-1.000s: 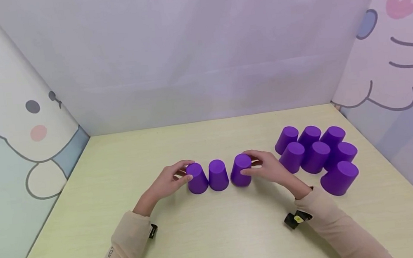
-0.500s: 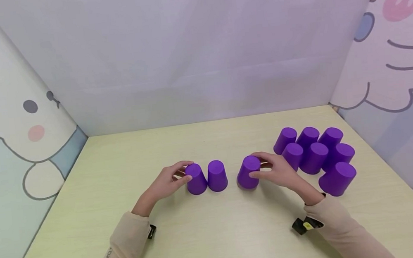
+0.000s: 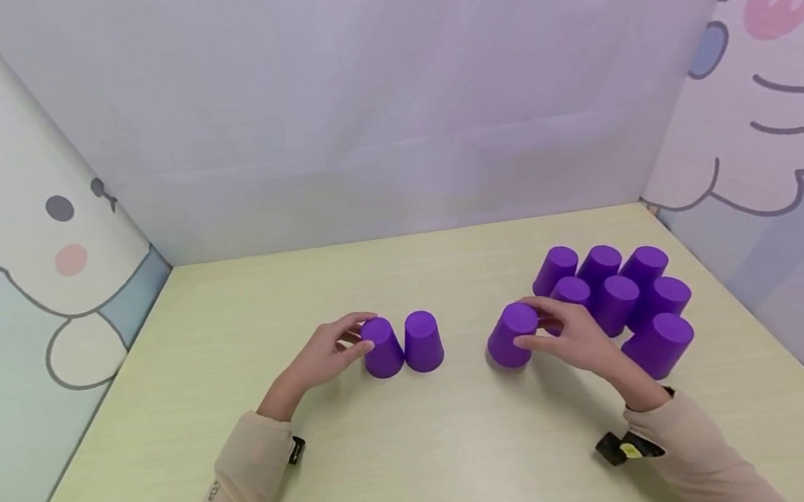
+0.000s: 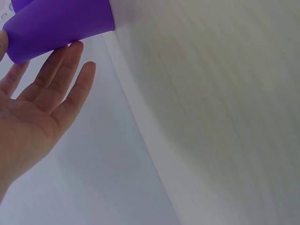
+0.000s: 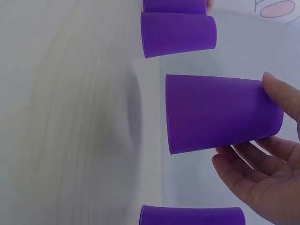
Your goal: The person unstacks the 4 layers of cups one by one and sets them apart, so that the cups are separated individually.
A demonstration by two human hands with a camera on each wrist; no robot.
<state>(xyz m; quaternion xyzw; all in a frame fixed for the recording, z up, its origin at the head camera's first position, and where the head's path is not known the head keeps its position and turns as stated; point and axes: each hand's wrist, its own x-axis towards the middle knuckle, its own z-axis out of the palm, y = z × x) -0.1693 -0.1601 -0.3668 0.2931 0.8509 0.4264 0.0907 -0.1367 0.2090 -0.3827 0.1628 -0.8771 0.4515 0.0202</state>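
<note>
Two upside-down purple cups stand side by side mid-table in the head view. My left hand (image 3: 325,357) holds the left cup (image 3: 381,351) between thumb and fingers; the left wrist view shows that cup (image 4: 61,30) with fingertips along its side. The other cup (image 3: 423,344) stands close on its right. Farther right, my right hand (image 3: 576,338) grips a third upside-down purple cup (image 3: 511,339), thumb on the near side. In the right wrist view this cup (image 5: 220,115) is a little off the table, with a shadow beside its rim.
Several more upside-down purple cups stand grouped at the right of the table; the nearest cup (image 3: 661,343) is partly behind my right forearm. A pale wood-look table (image 3: 422,459) spreads below. A plain backdrop (image 3: 375,124) rises at the back, with cartoon-printed panels on both sides.
My right hand has carried its cup to the right, away from the middle cup, widening the gap. My left hand and the two cups by it have stayed put.
</note>
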